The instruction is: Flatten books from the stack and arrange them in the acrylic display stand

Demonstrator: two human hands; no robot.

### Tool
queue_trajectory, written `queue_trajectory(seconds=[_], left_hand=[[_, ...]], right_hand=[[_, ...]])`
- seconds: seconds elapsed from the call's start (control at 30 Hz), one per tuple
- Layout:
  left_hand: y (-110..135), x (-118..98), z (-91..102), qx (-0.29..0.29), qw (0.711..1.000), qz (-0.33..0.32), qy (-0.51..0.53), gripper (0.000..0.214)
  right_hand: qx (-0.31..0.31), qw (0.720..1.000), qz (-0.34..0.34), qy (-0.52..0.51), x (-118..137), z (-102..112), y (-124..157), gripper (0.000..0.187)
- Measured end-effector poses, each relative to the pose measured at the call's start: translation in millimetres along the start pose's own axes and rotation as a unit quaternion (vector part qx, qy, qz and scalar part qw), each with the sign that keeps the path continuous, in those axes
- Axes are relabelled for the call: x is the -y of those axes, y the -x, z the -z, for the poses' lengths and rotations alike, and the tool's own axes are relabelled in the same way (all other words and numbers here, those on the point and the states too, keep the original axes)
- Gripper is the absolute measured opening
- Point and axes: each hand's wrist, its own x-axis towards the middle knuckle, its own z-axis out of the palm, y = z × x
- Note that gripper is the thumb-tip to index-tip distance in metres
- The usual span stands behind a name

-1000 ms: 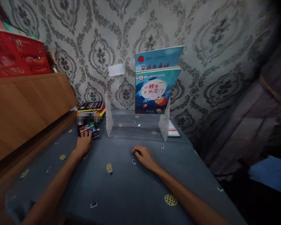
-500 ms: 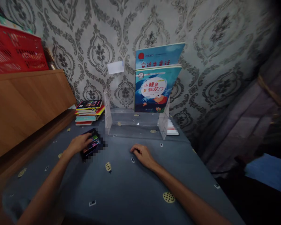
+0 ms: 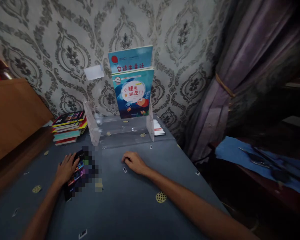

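Observation:
My left hand (image 3: pixel 67 168) lies along the left side of a dark, flat rectangular thing (image 3: pixel 76 175) with bright coloured pictures. Its fingers are stretched out and slightly apart at that edge. Blurred blocks cover part of this thing, so I cannot tell whether it is a book or a device. On the tablecloth, my right hand (image 3: pixel 135 162) rests on its side with loosely curled fingers and nothing visible in them. Beyond both hands is a clear plastic book stand (image 3: pixel 122 130). Two blue picture books, a front one (image 3: pixel 133 95) and a taller one behind (image 3: pixel 131 58), stand upright in it.
A stack of books (image 3: pixel 68 126) is left of the stand. A partly blurred white item (image 3: pixel 158 127) lies at its right. The dark patterned tablecloth (image 3: pixel 120 206) covers the table. A wooden cabinet (image 3: pixel 15 113) is at left, a tied curtain (image 3: pixel 212 113) and blue cloth (image 3: pixel 230 151) at right.
The view has turned to the right, so the scene sits further left. My left hand has shifted from over the dark thing to its left edge. My right hand keeps its curled pose.

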Motion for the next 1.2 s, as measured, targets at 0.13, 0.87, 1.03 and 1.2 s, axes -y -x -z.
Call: queue_trajectory(seconds=[0.13,0.87,1.03,1.2], left_hand=[[16,-21,-2.1,-0.007,0.999,-0.049,0.021,0.059],[50,-244,24.6,-0.021,0.962,-0.246,0.115,0.052],[42,-276,26.9,-0.042,0.963,-0.221,0.152,0.048],[28,-268,9.3,-0.075,0.927,-0.22,0.296,0.04]], right_hand=[[-0.002,1.0,-0.001,0.0,1,0,0,0.029],[-0.128,0.982,-0.03,0.137,-13,25,31,0.021],[-0.119,0.968,-0.042,0.215,-15,43,35,0.022],[-0.085,0.963,-0.026,0.254,-14,48,35,0.021]])
